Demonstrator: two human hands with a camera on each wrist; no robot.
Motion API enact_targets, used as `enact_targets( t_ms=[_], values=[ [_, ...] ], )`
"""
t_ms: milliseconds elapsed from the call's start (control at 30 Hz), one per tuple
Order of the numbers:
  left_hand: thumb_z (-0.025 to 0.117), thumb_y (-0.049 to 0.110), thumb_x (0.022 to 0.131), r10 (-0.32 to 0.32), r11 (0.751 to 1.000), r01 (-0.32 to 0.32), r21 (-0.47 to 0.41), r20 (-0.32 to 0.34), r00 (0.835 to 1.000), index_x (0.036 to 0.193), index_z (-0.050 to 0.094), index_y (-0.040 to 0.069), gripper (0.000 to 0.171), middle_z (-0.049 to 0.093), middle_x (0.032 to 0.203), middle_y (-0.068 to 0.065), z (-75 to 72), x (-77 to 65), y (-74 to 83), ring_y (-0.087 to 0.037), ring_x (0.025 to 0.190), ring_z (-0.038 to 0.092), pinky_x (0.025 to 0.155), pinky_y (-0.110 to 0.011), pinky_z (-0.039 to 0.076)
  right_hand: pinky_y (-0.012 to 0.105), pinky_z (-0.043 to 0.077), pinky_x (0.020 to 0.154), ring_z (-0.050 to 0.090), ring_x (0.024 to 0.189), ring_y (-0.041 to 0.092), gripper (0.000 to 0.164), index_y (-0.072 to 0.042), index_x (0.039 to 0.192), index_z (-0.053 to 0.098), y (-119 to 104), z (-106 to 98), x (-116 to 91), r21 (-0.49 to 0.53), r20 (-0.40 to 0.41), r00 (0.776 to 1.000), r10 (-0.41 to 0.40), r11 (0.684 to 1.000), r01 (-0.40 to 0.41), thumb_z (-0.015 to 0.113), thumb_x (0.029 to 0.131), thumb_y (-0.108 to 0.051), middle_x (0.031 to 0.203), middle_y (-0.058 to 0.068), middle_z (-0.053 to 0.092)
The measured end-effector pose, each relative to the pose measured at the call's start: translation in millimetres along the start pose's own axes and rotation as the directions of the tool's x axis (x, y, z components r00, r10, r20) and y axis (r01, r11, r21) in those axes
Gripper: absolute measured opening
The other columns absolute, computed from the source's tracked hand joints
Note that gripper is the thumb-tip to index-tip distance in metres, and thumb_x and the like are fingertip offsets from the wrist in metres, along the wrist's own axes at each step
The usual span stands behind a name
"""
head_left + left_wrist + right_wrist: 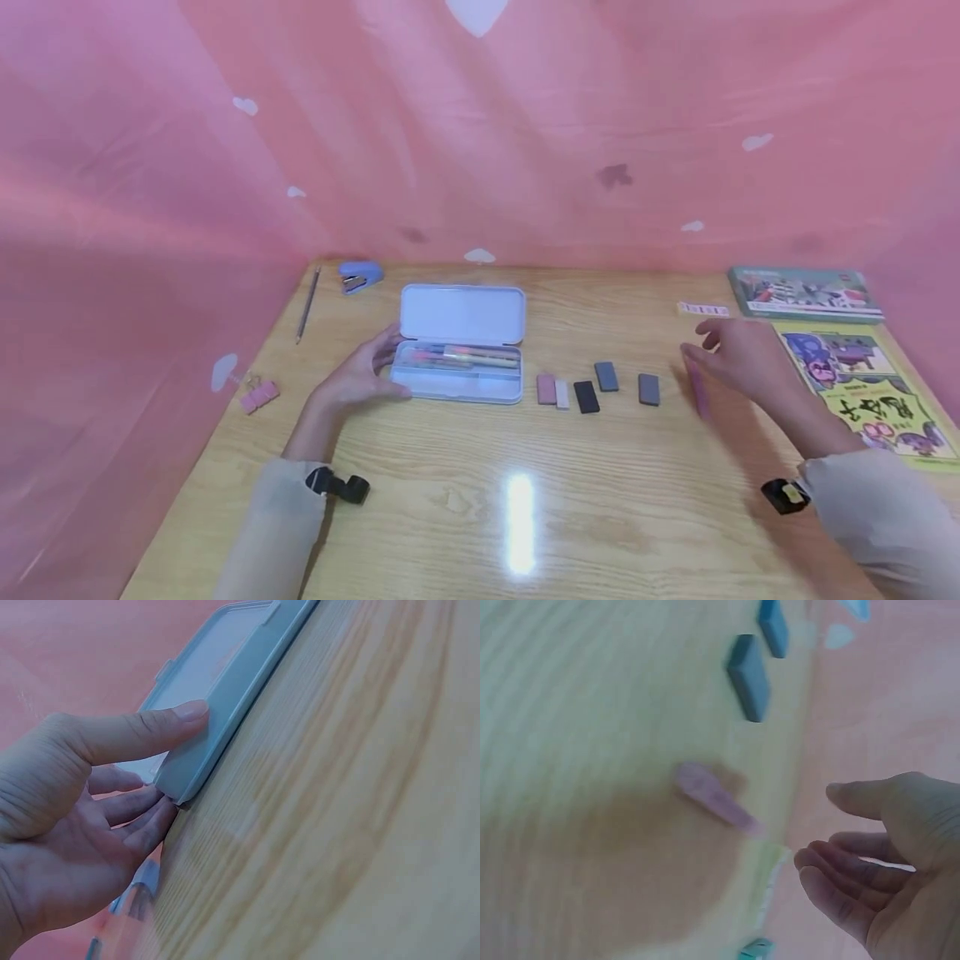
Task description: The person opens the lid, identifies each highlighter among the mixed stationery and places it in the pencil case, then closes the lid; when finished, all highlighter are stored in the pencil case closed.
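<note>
A pale blue pencil case lies with its lid raised, pens in its back compartment. My left hand holds its left end. In the left wrist view the thumb presses on the front wall, and the other fingers reach round the end corner. My right hand hovers over a slim pink stick-like item on the table. The right wrist view shows that pink item apart from the loosely bent fingers, with nothing between them and the thumb.
Several erasers, among them a pink one, a black one and a grey one, lie between the hands. A stapler, pencil and pink binder clip are leftward. A yellow book and green box lie rightward.
</note>
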State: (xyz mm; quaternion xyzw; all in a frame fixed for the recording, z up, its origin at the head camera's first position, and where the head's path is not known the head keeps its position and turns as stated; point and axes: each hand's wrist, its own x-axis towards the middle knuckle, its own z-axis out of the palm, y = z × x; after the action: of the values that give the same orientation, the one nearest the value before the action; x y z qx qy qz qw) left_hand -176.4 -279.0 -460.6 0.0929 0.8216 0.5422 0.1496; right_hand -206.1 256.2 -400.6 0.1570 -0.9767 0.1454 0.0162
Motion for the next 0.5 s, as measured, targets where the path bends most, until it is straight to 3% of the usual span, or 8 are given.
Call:
enact_targets(
  t_ms=[100,200,300,367,500],
  values=[
    [0.087,0.017,0.064,-0.015,1.0,0.015,-0.009,-0.007,1.0,0.152,0.012,0.023,0.116,0.035,0.148,-0.006,1.2,-1.7,-1.3,-0.031,0.137,0.031,0.115,-0.047,0.024,0.048,0.053,0.059,0.065,0.067,0.033,0.037,0.006,0.094,0.068,0.9,8.9,0.3,0.023,0.058,0.997,0.047,0.999,-0.048,0.06,0.091,-0.03,0.075,0.018,0.069],
    [0.087,0.018,0.063,-0.017,1.0,0.016,-0.02,-0.009,1.0,0.152,0.013,0.024,0.116,0.036,0.148,-0.004,1.8,-1.7,-1.3,-0.03,0.137,0.031,0.116,-0.046,0.023,0.04,0.048,0.052,0.061,0.057,0.03,0.036,0.0,0.078,0.067,0.1,17.5,-2.3,0.065,0.136,0.985,0.108,0.991,-0.118,0.053,0.094,-0.029,0.058,0.009,0.066],
    [0.087,0.016,0.064,-0.014,1.0,0.014,-0.015,-0.006,1.0,0.152,0.013,0.023,0.115,0.035,0.148,-0.005,1.2,-1.3,-0.9,-0.03,0.137,0.031,0.116,-0.046,0.022,0.031,0.035,0.044,0.05,0.045,0.021,0.039,-0.008,0.066,0.062,-0.7,24.4,-5.4,0.086,0.182,0.973,0.144,0.983,-0.162,0.048,0.096,-0.028,0.043,-0.001,0.057],
    [0.087,0.016,0.064,-0.01,1.0,0.01,-0.008,-0.004,1.0,0.152,0.012,0.023,0.116,0.035,0.149,-0.006,0.2,-1.1,-0.8,-0.031,0.137,0.031,0.116,-0.046,0.022,0.029,0.03,0.043,0.045,0.042,0.019,0.038,-0.008,0.067,0.061,-0.7,27.5,-6.4,0.094,0.178,0.972,0.152,0.981,-0.17,0.047,0.097,-0.027,0.041,-0.001,0.055],
    [0.087,0.017,0.063,-0.008,1.0,0.008,-0.004,-0.004,1.0,0.152,0.014,0.024,0.116,0.036,0.147,-0.004,-1.2,-0.9,-1.8,-0.03,0.136,0.033,0.115,-0.047,0.025,0.029,0.035,0.048,0.049,0.046,0.019,0.039,-0.003,0.075,0.064,0.6,30.9,-5.0,0.087,0.148,0.976,0.157,0.981,-0.171,0.045,0.097,-0.028,0.04,-0.001,0.053]
  ],
)
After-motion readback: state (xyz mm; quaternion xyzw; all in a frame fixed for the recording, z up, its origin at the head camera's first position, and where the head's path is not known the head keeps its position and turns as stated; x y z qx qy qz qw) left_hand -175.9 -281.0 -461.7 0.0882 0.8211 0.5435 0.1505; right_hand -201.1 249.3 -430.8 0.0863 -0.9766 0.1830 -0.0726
